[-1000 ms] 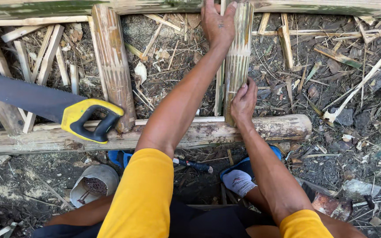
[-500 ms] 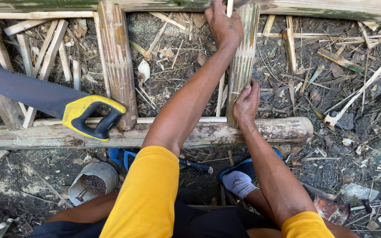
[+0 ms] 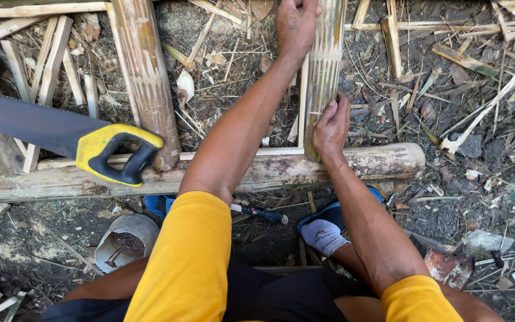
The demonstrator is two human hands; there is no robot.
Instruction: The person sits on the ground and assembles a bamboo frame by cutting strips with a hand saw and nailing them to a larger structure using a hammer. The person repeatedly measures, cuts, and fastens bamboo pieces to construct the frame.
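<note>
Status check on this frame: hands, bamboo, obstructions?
Left hand grips bamboo pole high; right hand grips it low. Pole rests on log. Handsaw lies left, apart.

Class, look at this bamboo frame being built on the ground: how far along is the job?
Done: one bamboo piece already lies across the log, and the saw is set down. In hand: the left hand and right hand both grip a second bamboo piece. Left, probably: fixing it in place.

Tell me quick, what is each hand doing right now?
Left hand: closed on the upper part of the split bamboo piece.
Right hand: gripping the same bamboo piece lower down, near the log.
</note>
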